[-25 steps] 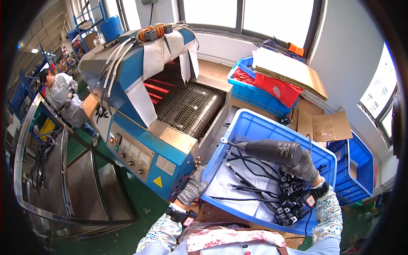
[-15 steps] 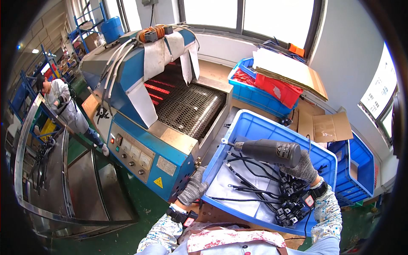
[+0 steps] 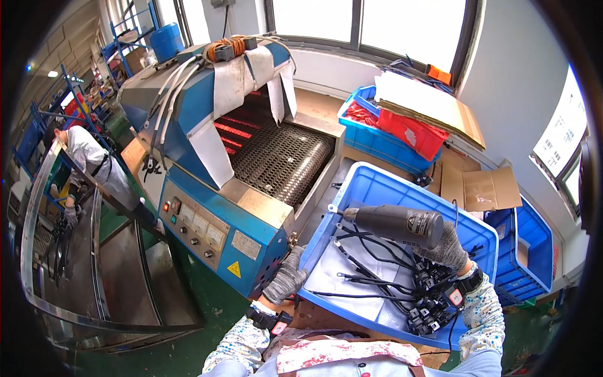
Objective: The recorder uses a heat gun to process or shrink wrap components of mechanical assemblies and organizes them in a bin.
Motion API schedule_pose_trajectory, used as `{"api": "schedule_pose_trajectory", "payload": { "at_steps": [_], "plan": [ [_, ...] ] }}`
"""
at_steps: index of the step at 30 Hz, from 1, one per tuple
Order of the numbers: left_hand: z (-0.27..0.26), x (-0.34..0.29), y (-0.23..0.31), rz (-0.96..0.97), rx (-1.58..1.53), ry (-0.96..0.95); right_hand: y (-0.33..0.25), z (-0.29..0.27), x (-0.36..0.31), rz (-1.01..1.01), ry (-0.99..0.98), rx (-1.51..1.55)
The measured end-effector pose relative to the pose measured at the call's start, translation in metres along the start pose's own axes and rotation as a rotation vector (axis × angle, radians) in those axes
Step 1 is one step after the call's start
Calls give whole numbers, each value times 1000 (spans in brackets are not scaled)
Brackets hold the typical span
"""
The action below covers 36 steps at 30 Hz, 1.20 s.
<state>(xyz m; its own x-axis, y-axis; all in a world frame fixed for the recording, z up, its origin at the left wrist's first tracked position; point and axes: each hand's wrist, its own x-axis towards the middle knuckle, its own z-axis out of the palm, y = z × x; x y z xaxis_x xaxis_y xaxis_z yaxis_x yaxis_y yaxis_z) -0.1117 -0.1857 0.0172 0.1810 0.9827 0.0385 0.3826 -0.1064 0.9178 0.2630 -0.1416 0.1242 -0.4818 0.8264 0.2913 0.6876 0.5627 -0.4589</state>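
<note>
In my right hand (image 3: 447, 250), gloved in grey, is a dark grey heat gun (image 3: 394, 224). Its metal nozzle points left, over the blue plastic bin (image 3: 402, 179). Below it in the bin lie several black cables (image 3: 377, 283) with ring ends, their black connectors (image 3: 430, 308) bunched at the right beneath my wrist. White sheeting (image 3: 333, 276) lines the bin floor. My left hand (image 3: 286, 276), also gloved, is closed on the bin's left rim, beside the corner of the blue conveyor oven; its fingertips are partly hidden.
A conveyor oven (image 3: 251, 217) with a mesh belt (image 3: 282, 157) and glowing red heaters stands left of the bin. Behind are blue crates (image 3: 383, 141), a red bin (image 3: 411, 135) and cardboard (image 3: 433, 107). A co-worker (image 3: 94, 157) bends over a metal-framed table (image 3: 69, 270) at far left.
The co-worker at far left has leaned forward and reached a hand down to the black cables on the metal-framed table. My hands and the heat gun look nearly still.
</note>
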Motion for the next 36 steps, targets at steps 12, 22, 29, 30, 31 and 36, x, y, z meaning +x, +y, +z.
{"api": "schedule_pose_trajectory", "payload": {
  "at_steps": [12, 22, 29, 30, 31, 36],
  "plan": [
    [3, 1, -12, -15, -65, -6, -2, -5, 6, -229, 56, -233],
    [-4, -2, 13, -78, -27, -49, -2, -21, 10, 243, 154, -104],
    [-2, -1, -15, -38, 77, -32, 28, -59, 19, -201, 48, -532],
    [-3, 1, -7, -29, 100, -35, 24, -70, 28, -196, 155, -596],
    [-4, 4, 0, -17, 122, -38, 25, -78, 36, -190, 264, -662],
    [-9, 8, 12, -20, 201, -66, 64, -116, 87, 81, 552, -582]
  ]
}}
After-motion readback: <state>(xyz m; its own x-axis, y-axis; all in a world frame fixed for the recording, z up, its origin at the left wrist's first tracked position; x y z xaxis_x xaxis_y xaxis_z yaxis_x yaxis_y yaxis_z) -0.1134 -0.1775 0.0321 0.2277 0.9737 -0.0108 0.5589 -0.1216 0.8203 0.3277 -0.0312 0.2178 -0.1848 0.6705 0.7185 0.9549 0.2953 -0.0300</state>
